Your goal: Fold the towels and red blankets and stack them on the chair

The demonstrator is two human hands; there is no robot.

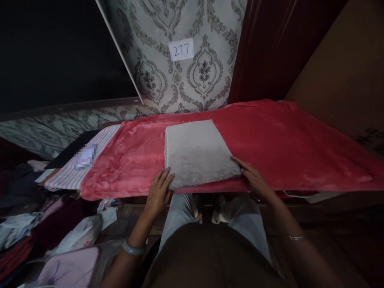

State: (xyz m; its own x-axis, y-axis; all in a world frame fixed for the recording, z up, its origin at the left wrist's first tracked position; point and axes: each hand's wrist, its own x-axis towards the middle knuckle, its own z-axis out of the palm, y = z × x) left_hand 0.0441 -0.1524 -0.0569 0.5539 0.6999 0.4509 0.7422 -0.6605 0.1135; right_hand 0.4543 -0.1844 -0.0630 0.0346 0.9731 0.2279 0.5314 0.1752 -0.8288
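A folded grey cloth (198,154) with a soft, fuzzy surface, perhaps a towel, lies flat on a red plush blanket (270,144). My left hand (159,192) touches the cloth's near left corner, its fingers stretched and slightly apart. At the near right edge, my right hand (252,174) rests its extended fingers against the cloth. Neither hand visibly pinches the fabric. The cloth's layered fold shows along its left side.
A large dark screen (60,52) stands at the back left. Beside the blanket lie a striped cloth (105,140) and a blurred-out object (86,156). Piled clothes and bags (60,216) sit at lower left. A paper marked 277 (181,49) hangs on the patterned wall.
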